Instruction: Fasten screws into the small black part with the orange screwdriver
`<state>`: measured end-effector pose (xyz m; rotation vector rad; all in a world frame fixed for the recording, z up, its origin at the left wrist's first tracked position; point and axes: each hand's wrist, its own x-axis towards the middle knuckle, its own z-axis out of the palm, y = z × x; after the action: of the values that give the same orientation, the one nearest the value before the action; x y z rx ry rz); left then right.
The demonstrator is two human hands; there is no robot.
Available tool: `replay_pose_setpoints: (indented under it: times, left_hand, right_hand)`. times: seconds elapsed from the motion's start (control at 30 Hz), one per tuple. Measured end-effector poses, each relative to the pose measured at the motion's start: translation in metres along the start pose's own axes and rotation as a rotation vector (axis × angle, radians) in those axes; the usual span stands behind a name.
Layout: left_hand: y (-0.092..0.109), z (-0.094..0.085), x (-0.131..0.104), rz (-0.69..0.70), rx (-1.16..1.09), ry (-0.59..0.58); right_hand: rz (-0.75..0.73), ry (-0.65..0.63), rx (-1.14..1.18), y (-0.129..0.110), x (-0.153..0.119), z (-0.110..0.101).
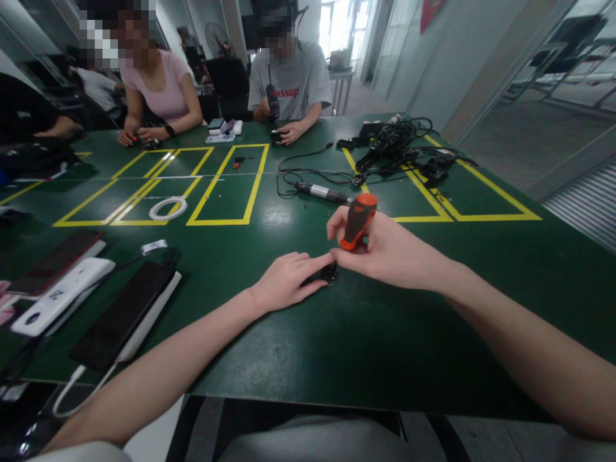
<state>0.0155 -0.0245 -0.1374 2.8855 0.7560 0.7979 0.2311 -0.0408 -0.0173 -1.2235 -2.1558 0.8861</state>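
My right hand (pixel 385 247) is closed on a screwdriver (pixel 359 221) with an orange and dark grey handle. The handle slants upward and its lower end is hidden by my fingers. My left hand (pixel 286 282) rests low over the green table, thumb and forefinger gripping a small black part (pixel 329 273). Most of that part is covered by my fingers, so its kind cannot be made out. Fingertips of both hands meet just above it.
Beyond my hands lies a corded black and silver tool (pixel 323 192). A heap of black cables (pixel 394 147) is at the back right. A white tape roll (pixel 168 208), a phone (pixel 125 314) and a power strip (pixel 62 295) are leftward. Two people work across the table (pixel 269 359).
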Motion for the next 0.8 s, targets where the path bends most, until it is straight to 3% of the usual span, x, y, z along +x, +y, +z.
replay_pose_setpoints:
  times: [0.8]
  left_hand:
    - [0.0002, 0.0004, -0.0005, -0.031, 0.001, -0.046]
  right_hand:
    - [-0.029, -0.016, -0.026, -0.0002, -0.0012, -0.002]
